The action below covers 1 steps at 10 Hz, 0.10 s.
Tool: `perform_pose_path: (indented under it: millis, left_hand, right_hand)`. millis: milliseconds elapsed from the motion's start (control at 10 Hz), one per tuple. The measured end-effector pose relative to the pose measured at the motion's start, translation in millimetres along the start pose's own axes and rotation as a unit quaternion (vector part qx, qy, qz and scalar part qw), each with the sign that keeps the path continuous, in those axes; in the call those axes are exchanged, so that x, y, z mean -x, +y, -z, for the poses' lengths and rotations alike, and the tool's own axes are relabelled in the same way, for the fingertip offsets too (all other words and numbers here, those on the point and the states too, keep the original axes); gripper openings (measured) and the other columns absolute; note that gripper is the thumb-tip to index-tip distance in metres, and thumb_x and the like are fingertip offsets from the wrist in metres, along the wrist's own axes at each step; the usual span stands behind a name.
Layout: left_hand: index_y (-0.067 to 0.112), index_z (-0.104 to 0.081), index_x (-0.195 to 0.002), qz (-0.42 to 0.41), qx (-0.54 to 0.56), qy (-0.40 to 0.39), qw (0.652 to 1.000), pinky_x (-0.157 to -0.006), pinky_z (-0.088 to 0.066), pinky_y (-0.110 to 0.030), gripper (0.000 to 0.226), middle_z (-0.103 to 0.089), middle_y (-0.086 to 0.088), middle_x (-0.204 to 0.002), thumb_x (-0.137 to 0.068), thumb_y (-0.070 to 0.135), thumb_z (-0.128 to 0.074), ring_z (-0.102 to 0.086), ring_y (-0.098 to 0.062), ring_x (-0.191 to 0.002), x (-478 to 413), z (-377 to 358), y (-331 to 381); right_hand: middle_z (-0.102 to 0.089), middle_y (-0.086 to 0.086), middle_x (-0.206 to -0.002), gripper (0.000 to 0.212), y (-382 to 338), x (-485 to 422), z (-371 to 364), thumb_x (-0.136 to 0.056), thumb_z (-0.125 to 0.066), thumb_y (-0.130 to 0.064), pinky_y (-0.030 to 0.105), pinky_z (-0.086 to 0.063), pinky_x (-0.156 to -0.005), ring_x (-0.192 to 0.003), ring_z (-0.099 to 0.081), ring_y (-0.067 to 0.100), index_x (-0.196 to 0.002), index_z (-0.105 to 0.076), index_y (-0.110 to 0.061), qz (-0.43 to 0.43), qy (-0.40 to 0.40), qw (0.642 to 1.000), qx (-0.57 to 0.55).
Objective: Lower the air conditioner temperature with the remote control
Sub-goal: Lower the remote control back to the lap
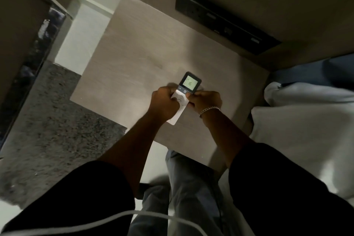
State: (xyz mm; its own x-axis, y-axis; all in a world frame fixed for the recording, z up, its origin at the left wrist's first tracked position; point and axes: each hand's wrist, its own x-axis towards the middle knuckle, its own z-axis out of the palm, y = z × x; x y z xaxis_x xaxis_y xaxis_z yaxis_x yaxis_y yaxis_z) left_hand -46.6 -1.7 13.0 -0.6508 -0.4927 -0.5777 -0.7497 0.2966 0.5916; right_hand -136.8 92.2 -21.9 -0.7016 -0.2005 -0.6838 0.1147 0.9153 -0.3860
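Hands, our left hand and right hand, are gripping the remote control mid-frame over the bedside table, its screen already reading 16, so little seems left.

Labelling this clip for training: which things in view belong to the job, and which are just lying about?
Job:
white remote control with lit green screen
left hand
right hand

Lying about:
pale wooden bedside table
black wall socket panel
white pillow

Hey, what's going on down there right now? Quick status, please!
Left hand and right hand both grip the remote over the bedside table. Screen lit, reads 16. Nothing in the way.
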Motion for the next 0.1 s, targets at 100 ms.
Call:
perform_pose_path:
  millis: [100]
  left_hand:
    - [0.014,-0.061,-0.119,0.010,0.045,-0.002,0.999,-0.077,-0.043,-0.023,0.036,-0.069,-0.015,-0.115,-0.084,0.009,-0.057,-0.065,-0.031,-0.102,6.3,4.6,3.3]
  right_hand:
    - [-0.076,0.002,-0.107,0.028,-2.4,-0.2,3.8,-0.081,-0.067,-0.035,0.025,-0.052,-0.090,-0.098,-0.068,0.018,-0.103,-0.076,-0.020,-0.015,-0.026,0.998,0.047]
